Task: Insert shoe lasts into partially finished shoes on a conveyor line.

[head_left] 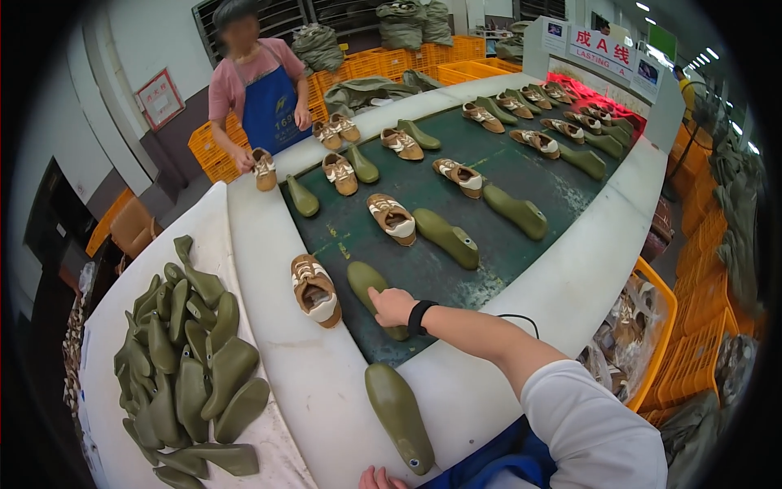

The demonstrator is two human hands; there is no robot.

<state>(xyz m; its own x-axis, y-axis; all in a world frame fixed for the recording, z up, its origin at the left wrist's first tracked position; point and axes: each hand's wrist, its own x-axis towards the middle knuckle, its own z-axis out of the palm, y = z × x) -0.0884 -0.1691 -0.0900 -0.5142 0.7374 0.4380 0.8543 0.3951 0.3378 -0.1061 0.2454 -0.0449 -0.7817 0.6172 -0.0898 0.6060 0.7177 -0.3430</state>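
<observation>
My right hand (393, 306), with a black band at the wrist, reaches onto the green belt and grips a green shoe last (366, 281) over its middle. Beside that last, on the white table edge, stands a brown and white sneaker (314, 291). A second green shoe last (399, 418) lies on the white edge close to me. At the bottom of the view only the fingers of my left hand (381, 479) show, resting near this last's end with nothing seen in them; the rest of the hand is cut off.
Green lasts lie heaped on a white side table (277, 440) at left. Rows of sneakers and lasts cover the green belt (383, 318), toward a red-lit machine (603, 98). A person in a blue apron (281, 106) touches a sneaker (264, 169). Orange crates (664, 301) line the right.
</observation>
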